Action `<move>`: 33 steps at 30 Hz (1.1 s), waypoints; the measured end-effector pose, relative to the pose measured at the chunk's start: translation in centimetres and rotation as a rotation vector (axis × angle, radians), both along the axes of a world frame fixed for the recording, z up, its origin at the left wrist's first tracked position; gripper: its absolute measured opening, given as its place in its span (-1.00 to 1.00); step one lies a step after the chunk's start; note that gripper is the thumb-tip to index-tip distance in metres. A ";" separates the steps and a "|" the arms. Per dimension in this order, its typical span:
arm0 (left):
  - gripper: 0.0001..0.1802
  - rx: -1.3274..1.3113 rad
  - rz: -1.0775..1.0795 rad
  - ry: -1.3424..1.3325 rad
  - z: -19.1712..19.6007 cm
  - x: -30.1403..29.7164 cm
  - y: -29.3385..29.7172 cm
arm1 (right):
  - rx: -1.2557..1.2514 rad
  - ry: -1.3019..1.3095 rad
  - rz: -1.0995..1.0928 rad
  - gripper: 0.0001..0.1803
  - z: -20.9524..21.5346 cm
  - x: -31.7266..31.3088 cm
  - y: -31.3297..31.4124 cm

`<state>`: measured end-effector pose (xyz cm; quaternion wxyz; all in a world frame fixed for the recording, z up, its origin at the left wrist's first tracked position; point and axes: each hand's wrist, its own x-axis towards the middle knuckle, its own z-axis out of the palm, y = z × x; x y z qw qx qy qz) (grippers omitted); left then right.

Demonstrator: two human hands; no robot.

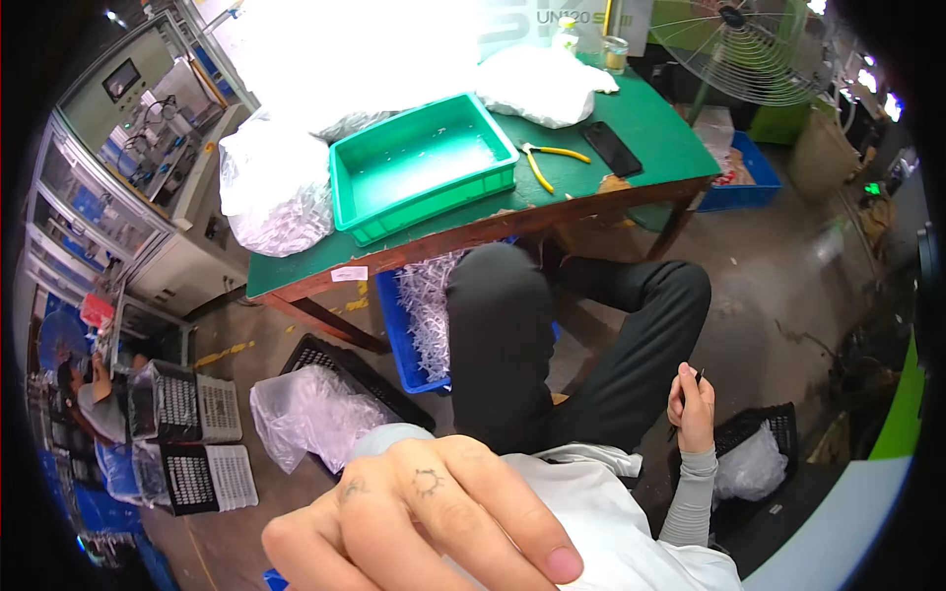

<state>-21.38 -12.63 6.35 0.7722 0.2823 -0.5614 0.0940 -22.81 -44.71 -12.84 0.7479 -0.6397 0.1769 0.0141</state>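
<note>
My left hand (424, 512) is raised very close in front of me, back of the hand and knuckles showing. Its fingers are bent but apart, with most of the fingertips cut off by the lower edge; nothing shows in it. My right hand (694, 409) is held out by my right knee, fingers closed round a thin black stick-like thing (700, 375) whose kind I cannot make out. Ahead on the green table (655, 108) stands a green plastic tray (424, 212) with a few small bits inside. To its right lie yellow-handled pliers (552, 156) and a black phone (612, 149).
White plastic bags (276, 187) flank the tray. Beneath the table, a blue bin (402, 335) holds many white pieces. Black crates with plastic bags (315, 414) stand on both sides of me. A fan (744, 49) is at the back right; another person (99, 399) sits far left.
</note>
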 end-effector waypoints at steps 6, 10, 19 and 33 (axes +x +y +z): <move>-0.83 -0.381 -0.004 -0.030 1.8 0.6 -3.4 | -0.085 -0.108 -0.097 -0.55 3.0 -1.1 1.6; -0.85 -0.484 0.042 0.009 2.5 -1.5 -3.8 | -0.118 -0.202 0.050 -0.55 4.5 0.9 4.4; -0.88 -0.037 -0.242 0.190 2.1 6.5 -3.5 | 0.012 -0.173 0.080 -0.74 3.4 6.4 2.0; -0.15 0.280 0.876 1.851 -15.6 28.3 3.4 | -0.004 -0.245 0.050 -0.51 0.4 43.0 -13.7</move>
